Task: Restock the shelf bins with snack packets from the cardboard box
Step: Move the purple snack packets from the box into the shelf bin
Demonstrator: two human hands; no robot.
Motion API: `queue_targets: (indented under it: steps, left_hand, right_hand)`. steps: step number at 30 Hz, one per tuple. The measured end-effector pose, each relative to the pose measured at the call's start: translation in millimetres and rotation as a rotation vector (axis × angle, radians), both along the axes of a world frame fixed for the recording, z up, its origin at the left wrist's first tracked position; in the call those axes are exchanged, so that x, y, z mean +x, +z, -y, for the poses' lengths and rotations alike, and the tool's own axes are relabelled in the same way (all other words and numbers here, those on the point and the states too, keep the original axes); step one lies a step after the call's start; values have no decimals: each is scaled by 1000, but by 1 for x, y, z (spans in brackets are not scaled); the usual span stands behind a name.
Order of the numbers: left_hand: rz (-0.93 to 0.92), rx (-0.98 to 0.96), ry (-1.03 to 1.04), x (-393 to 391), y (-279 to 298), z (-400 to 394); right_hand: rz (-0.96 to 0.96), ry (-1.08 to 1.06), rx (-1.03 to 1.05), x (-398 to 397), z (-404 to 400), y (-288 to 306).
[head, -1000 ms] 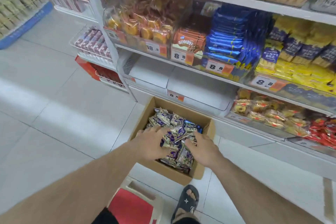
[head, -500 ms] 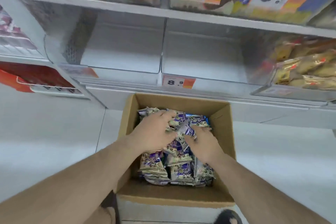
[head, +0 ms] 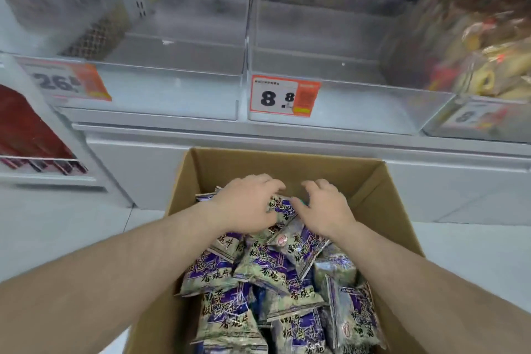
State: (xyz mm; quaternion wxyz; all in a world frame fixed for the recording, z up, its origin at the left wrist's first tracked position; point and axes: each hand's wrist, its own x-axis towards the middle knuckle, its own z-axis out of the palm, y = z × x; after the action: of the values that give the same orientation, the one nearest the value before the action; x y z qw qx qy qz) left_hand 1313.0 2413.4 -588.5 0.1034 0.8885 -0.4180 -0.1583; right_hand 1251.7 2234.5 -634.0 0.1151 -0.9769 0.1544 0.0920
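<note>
Head view looks down into an open brown cardboard box (head: 370,181) at the lower centre of the frame, standing on a pale tiled floor (head: 57,238) just in front of a white shelf unit. Inside the box lies a loose heap of purple-and-silver foil snack packets (head: 258,270) with dark printed characters, piled against one another at many angles.

Both bare forearms reach in from the bottom corners. At the far end of the heap, the left hand (head: 247,204) lies palm-down, its fingers (head: 273,185) curled over the top packets and gripping them. Just beside it, the right hand (head: 324,207) also faces down, with fingers (head: 311,185) bent like claws around packets underneath; the thumb sits against a packet between the 2 hands. Fingertips of both hands nearly meet above the far inner wall of the box.

Across the upper half of the frame, 2 clear plastic shelf bins stand side by side. On its front, the left clear bin (head: 172,95) carries a blurred orange-and-white price tag (head: 66,80). At the front left corner of the right clear bin (head: 373,106) is a white-and-orange tag reading 8.8 (head: 284,96). Further right, a third clear bin (head: 474,66) holds yellowish wrapped snacks, blurred. Red packaging (head: 26,129) shows at the left edge.
</note>
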Motion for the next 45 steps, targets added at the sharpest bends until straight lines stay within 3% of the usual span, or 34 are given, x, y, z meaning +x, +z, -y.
queue_targets:
  steps: [7,12,22,25,30,35,41,45]
  left_hand:
    - [87,109,-46,-30,26,-26]
    - [194,41,-51,-47,52,-42]
    - [155,-4,-11,-75,88,-34]
    - [116,-49,47,-72,98,-30]
    - [139,-89,107,-48,113,-9]
    - [110,-92,113,-35,113,9]
    - [76,-170,181,-30,109,-7]
    - [155,-251,257,-30,107,-17]
  right_hand:
    - [-12,11,-26,-33,-18,22]
    - [129,-22,-39,-54,-31,56]
    - [207,17,-111,-93,-26,110]
    - [257,4,-115,-76,-13,120]
    - [530,-72,-117,-11,12,142]
    - [296,-97,-182,24,26,157]
    - [425,-100,-272,36,27,174]
    - [507,-114,-252,29,21,188]
